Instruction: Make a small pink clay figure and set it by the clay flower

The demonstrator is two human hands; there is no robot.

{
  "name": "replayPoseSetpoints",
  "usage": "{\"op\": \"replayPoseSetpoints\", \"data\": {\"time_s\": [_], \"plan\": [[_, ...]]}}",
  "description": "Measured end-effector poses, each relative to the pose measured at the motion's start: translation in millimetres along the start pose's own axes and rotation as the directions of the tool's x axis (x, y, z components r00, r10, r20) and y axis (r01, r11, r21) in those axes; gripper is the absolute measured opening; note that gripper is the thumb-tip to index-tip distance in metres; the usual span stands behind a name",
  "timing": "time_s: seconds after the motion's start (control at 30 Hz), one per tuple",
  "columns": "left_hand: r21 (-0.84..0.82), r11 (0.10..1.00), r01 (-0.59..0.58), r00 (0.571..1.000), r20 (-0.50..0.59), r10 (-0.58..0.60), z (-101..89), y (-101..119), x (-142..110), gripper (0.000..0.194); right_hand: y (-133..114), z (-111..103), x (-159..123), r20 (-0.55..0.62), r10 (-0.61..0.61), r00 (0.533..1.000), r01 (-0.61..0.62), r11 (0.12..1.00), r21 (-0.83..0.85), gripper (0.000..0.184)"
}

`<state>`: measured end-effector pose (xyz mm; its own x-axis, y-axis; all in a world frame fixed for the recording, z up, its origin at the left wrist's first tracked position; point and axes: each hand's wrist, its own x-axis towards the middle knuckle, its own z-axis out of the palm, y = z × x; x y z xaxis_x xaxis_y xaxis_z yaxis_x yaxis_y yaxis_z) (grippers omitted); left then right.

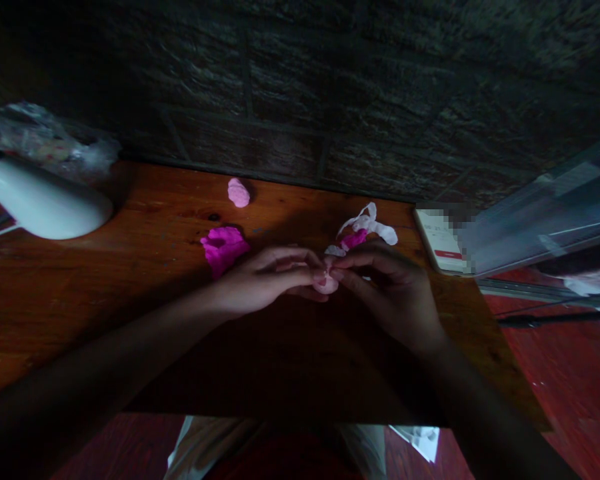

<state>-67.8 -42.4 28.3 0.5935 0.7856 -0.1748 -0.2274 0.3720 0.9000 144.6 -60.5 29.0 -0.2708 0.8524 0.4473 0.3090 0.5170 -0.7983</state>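
My left hand point(267, 277) and my right hand point(385, 283) meet over the middle of a wooden table point(130, 267). Both pinch one small pale pink lump of clay point(326, 284) between their fingertips, fingers pressed together on it. A magenta clay piece point(223, 247) lies just behind my left hand. A lighter pink clay lump point(239, 192) sits farther back near the wall. Behind my right hand lie white strips with a small magenta bit point(363, 230).
A white lamp head point(43, 200) and a crumpled clear plastic bag point(45, 140) are at the back left. A phone or card with a red mark point(443, 243) lies at the right edge, beside a clear plastic box point(545, 213). A dark brick wall point(330, 87) backs the table.
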Motion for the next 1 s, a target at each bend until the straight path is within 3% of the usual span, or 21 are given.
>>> {"op": "replayPoseSetpoints", "data": {"time_s": [0.67,1.0], "plan": [[-0.064,0.998,-0.019,0.999,0.03,0.021,-2.8,-3,2,0.014,0,-4,-2,0.034,-0.073,0.997,0.075,0.995,-0.065,0.018],[-0.022,1.0,-0.011,1.0,0.016,0.012,-3.8,-4,1,0.013,4,-11,1,0.128,-0.279,0.952,0.303,0.921,-0.244,0.015]]}}
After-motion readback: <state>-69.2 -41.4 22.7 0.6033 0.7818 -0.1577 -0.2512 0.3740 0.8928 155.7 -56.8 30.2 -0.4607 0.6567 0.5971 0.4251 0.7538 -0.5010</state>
